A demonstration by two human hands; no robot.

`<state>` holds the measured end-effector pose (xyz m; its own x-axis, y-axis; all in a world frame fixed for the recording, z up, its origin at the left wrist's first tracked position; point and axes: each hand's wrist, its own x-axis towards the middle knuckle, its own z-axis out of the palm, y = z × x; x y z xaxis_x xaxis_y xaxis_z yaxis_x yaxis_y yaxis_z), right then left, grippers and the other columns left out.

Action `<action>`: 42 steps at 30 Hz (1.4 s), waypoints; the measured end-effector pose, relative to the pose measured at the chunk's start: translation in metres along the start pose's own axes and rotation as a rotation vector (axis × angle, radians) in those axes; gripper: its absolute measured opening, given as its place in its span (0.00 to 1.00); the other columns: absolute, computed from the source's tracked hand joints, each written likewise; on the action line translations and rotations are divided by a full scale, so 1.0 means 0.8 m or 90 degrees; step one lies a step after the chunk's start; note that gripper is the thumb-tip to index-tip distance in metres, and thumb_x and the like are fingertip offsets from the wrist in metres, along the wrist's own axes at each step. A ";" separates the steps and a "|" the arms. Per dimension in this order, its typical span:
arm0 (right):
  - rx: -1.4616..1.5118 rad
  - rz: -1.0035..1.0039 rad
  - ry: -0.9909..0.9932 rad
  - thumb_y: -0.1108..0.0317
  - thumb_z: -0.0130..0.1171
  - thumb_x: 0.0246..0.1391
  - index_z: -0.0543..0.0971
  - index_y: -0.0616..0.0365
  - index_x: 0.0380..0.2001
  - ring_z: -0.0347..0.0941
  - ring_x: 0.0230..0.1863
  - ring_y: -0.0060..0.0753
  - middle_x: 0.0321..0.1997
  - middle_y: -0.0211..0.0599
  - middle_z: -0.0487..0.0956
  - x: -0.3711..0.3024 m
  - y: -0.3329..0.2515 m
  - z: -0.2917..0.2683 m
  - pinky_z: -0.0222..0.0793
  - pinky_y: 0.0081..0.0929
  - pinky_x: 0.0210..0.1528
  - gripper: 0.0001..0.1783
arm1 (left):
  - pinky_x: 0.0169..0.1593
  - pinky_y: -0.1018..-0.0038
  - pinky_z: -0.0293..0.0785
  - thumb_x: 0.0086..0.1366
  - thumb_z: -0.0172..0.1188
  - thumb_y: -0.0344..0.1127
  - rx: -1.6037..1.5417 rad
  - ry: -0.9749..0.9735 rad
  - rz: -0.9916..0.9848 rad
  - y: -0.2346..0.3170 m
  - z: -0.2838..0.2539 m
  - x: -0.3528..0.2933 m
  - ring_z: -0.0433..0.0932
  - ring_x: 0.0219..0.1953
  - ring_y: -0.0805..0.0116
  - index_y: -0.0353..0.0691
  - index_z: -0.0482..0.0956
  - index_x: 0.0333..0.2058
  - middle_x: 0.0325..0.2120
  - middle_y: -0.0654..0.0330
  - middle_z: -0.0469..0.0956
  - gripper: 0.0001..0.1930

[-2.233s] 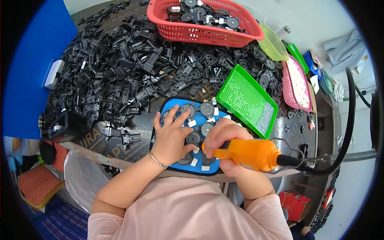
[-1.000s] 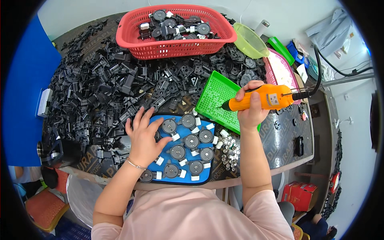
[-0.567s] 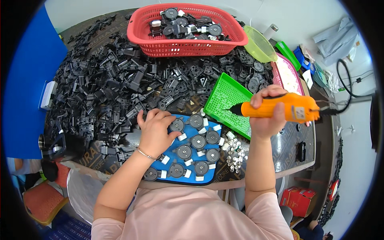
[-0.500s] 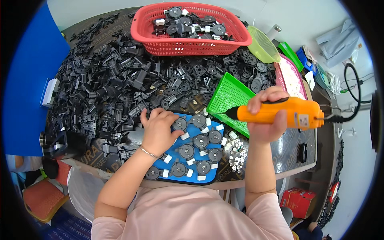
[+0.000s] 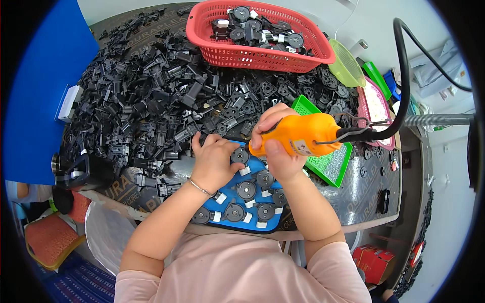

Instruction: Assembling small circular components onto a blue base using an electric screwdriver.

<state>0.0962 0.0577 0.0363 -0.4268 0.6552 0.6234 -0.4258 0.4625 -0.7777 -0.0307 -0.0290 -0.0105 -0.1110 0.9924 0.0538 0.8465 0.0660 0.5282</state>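
Observation:
My right hand (image 5: pixel 278 146) is wrapped round an orange electric screwdriver (image 5: pixel 308 130), its front end tilted down to the left. The tip is beside the upper left part of the blue mat (image 5: pixel 230 193), hidden by my fingers. My left hand (image 5: pixel 213 160) has its thumb and fingertips round a black round wheel part (image 5: pixel 239 155) with a white tab, steadying it on the mat. Several like parts lie in rows on the mat, among them a wheel part (image 5: pixel 246 190) near the middle. My right hand and forearm cover those at the mat's right.
Loose black plastic pieces (image 5: pixel 151 96) are heaped over the left and back of the table. A red basket (image 5: pixel 257 59) of wheel parts stands behind. Beside my right wrist is a green perforated tray (image 5: pixel 336 174) holding small metal bits. A black cord (image 5: pixel 404 76) runs to the screwdriver.
My right hand has brought the screwdriver left and down from over the green tray to the wheel part at my left hand. The whole view has shifted slightly; my left hand keeps its place on the part.

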 end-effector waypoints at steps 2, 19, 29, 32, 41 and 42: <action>0.022 0.025 -0.021 0.64 0.61 0.51 0.69 0.64 0.34 0.71 0.25 0.26 0.34 0.40 0.66 -0.001 0.005 0.001 0.69 0.22 0.28 0.16 | 0.62 0.45 0.43 0.42 0.72 0.42 -0.007 0.004 0.007 -0.002 0.002 0.000 0.69 0.50 0.64 0.45 0.81 0.41 0.37 0.64 0.79 0.23; 0.125 -0.013 0.058 0.55 0.57 0.52 0.67 0.63 0.35 0.70 0.23 0.31 0.34 0.42 0.66 0.016 -0.044 -0.017 0.70 0.26 0.28 0.21 | 0.61 0.46 0.43 0.42 0.71 0.41 -0.037 0.105 0.045 0.002 0.001 -0.006 0.70 0.50 0.63 0.45 0.82 0.38 0.40 0.66 0.78 0.21; 0.125 -0.034 0.049 0.51 0.55 0.54 0.67 0.62 0.35 0.70 0.22 0.29 0.34 0.40 0.66 0.005 -0.075 -0.010 0.70 0.25 0.27 0.23 | 0.60 0.49 0.42 0.47 0.68 0.35 -0.028 0.262 0.207 0.016 -0.010 -0.015 0.72 0.46 0.68 0.50 0.82 0.27 0.36 0.71 0.78 0.06; 0.176 -0.055 0.067 0.53 0.58 0.53 0.68 0.63 0.36 0.71 0.24 0.29 0.35 0.41 0.67 0.004 -0.085 -0.006 0.70 0.24 0.28 0.22 | 0.60 0.53 0.44 0.47 0.68 0.35 -0.111 0.265 0.156 0.012 -0.003 -0.017 0.72 0.45 0.69 0.49 0.82 0.24 0.33 0.72 0.79 0.04; 0.175 -0.059 0.067 0.50 0.58 0.54 0.68 0.62 0.36 0.71 0.24 0.29 0.35 0.40 0.67 0.000 -0.090 0.001 0.70 0.24 0.28 0.24 | 0.45 0.71 0.69 0.43 0.71 0.29 -0.351 0.225 0.112 0.003 0.001 -0.016 0.77 0.37 0.67 0.42 0.82 0.24 0.30 0.64 0.82 0.07; 0.128 -0.056 0.056 0.46 0.54 0.55 0.66 0.60 0.36 0.70 0.22 0.28 0.35 0.39 0.66 0.000 -0.090 0.000 0.69 0.24 0.26 0.25 | 0.45 0.71 0.69 0.43 0.71 0.29 -0.352 0.226 0.112 0.002 0.002 -0.017 0.77 0.37 0.67 0.42 0.82 0.24 0.30 0.64 0.82 0.07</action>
<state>0.1271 0.0240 0.0922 -0.3138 0.6718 0.6710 -0.6124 0.3969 -0.6837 -0.0266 -0.0419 -0.0117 -0.2396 0.8831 0.4035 0.4872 -0.2502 0.8367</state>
